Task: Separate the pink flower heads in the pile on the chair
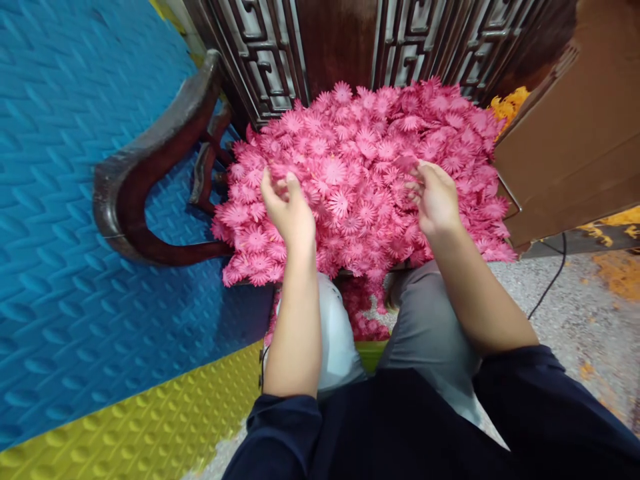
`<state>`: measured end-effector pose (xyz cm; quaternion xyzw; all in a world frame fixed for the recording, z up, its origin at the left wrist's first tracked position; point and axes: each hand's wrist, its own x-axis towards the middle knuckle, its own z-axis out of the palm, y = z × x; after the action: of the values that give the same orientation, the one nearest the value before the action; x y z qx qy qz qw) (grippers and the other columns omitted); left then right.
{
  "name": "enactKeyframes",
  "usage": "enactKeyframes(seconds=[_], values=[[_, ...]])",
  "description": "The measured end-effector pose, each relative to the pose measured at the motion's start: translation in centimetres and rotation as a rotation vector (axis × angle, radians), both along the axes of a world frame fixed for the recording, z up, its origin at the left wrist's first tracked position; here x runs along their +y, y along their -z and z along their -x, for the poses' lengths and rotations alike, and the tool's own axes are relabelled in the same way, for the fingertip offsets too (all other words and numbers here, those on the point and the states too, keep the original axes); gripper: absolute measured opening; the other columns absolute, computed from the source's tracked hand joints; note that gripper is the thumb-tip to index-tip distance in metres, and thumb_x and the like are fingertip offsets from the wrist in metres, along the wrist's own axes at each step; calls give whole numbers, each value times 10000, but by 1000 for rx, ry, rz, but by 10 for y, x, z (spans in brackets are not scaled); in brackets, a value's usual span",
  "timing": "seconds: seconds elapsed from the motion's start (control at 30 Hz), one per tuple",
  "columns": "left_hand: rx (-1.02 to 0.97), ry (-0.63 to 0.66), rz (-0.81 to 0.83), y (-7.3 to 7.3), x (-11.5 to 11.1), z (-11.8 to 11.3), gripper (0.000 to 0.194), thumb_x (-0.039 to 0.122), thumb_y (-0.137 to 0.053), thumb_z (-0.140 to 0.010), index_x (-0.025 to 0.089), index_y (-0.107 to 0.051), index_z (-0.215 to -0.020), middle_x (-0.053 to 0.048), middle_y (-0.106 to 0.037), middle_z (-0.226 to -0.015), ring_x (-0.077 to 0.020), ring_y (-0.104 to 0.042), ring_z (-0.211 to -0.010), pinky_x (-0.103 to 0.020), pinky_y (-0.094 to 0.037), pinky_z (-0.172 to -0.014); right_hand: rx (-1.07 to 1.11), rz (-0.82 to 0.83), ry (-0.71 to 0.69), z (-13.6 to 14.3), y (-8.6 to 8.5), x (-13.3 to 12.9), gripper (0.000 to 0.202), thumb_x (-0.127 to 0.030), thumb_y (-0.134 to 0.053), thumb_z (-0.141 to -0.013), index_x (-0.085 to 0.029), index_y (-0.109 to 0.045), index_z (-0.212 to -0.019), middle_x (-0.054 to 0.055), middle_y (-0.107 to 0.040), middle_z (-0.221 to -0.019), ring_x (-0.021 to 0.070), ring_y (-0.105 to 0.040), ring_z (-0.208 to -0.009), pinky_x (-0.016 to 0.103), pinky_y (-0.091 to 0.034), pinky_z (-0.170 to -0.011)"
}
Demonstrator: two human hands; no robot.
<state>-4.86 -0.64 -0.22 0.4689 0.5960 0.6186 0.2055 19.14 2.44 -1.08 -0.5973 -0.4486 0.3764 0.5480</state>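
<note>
A wide heap of pink artificial flower heads lies in front of me, many-petalled and piled in layers. Over its left part is my left hand, its fingers loosely curled and thumb and forefinger apart. Pink petals show blurred just beyond those fingertips, and I see nothing clearly gripped. My right hand is above the right part of the heap. Its thumb and forefinger are pinched together at a blurred, darker pink flower head, while the other fingers are curled underneath.
A curved dark wooden armrest borders the heap on the left. Behind rises a carved wooden panel. At right stands a cardboard box, with orange pieces behind it. A black cable runs near the floor. Blue matting covers the left side.
</note>
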Motion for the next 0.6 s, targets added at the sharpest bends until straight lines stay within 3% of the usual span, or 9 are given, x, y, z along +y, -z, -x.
enactKeyframes(seconds=[0.1, 0.2, 0.33, 0.4, 0.53, 0.6], values=[[22, -133, -1, -5, -10, -22, 450, 304, -575, -847, 280, -456, -1280, -74, -484, -1340, -238, -398, -1337, -411, -283, -1153, -109, -55, 4, -4, 3, 1, 457, -582, -443, -850, -231, -587, -1104, 87, -637, -1109, 170, -658, -859, 306, -510, -681], [39, -265, -16, -10, -18, -42, 584, 184, -573, -804, 269, -391, -1353, -95, -433, -1352, -237, -407, -1301, -417, -250, -1165, -164, -146, 93, -7, 1, 4, 498, -601, -398, -869, -226, -601, -1125, 93, -629, -1099, 186, -651, -907, 338, -526, -731], [14, -173, 8, -9, -21, -57, 700, 150, -542, -793, 247, -282, -1435, -117, -433, -1307, -217, -459, -1228, -388, -304, -1134, -321, -343, 199, 6, -9, 10, 563, -595, -258, -917, -229, -599, -1176, 102, -612, -1128, 216, -605, -1070, 388, -508, -849], [-9, -100, 3, -7, -21, -60, 706, 157, -523, -803, 238, -250, -1448, -124, -430, -1320, -206, -478, -1217, -362, -349, -1101, -429, -390, 118, 20, -15, 11, 568, -595, -247, -922, -239, -614, -1171, 96, -621, -1148, 216, -583, -1114, 404, -482, -913], [-17, -41, -18, -6, -20, -61, 713, 168, -489, -820, 250, -191, -1463, -115, -441, -1327, -184, -509, -1174, -328, -398, -1048, -693, -363, -309, 38, -17, 12, 416, -567, -477, -866, -242, -691, -1015, 61, -686, -1088, 212, -598, -1076, 426, -414, -1019], [7, -70, -21, -8, -22, -61, 720, 148, -481, -806, 234, -198, -1463, -114, -449, -1295, -175, -526, -1115, -321, -405, -1039, -736, -315, -306, 28, -13, 15, 350, -508, -541, -849, -222, -696, -978, 59, -697, -1070, 211, -605, -1056, 413, -421, -1006]])
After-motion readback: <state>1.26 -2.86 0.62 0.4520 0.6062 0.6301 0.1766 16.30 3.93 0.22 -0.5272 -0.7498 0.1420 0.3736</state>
